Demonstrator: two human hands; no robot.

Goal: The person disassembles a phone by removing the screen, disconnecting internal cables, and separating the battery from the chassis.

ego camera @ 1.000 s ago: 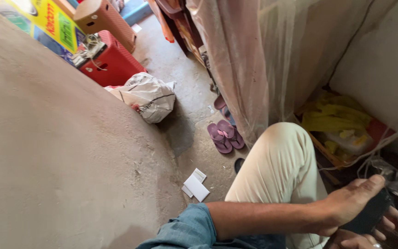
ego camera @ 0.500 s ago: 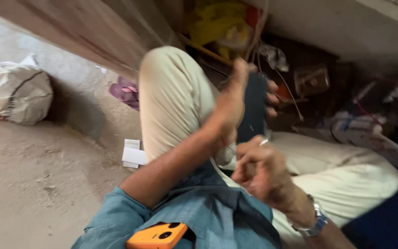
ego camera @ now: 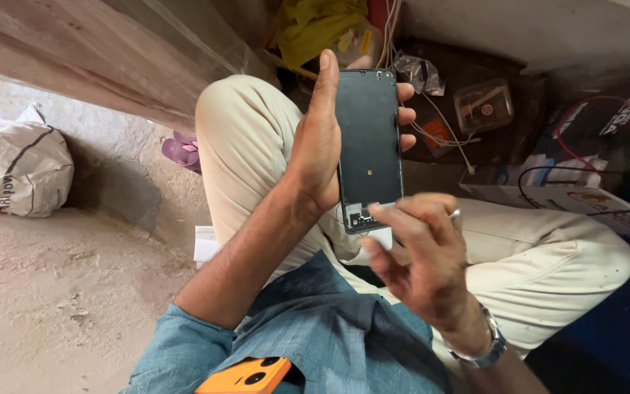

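My left hand (ego camera: 319, 146) grips a dark, flat phone body (ego camera: 370, 138) upright over my lap, thumb along its left edge and fingertips curled round the right edge. The side facing me is bare, with small parts exposed at its lower end. My right hand (ego camera: 421, 255), with a wristwatch, is just below the phone. It pinches a thin metal tool (ego camera: 455, 214) whose fingertip end meets the phone's lower edge. A small white piece shows under those fingers.
An orange phone (ego camera: 246, 376) sticks out of my shirt pocket. On the floor lie a white sack (ego camera: 12, 171), purple slippers (ego camera: 181, 151) and a white paper (ego camera: 205, 243). A clear plastic box (ego camera: 484, 106), loose cables (ego camera: 570, 175) and a yellow cloth (ego camera: 315, 25) sit beyond my knees.
The view swung from the floor down to my lap. My left hand brought the phone up in front of me, and my right hand came to its lower end.
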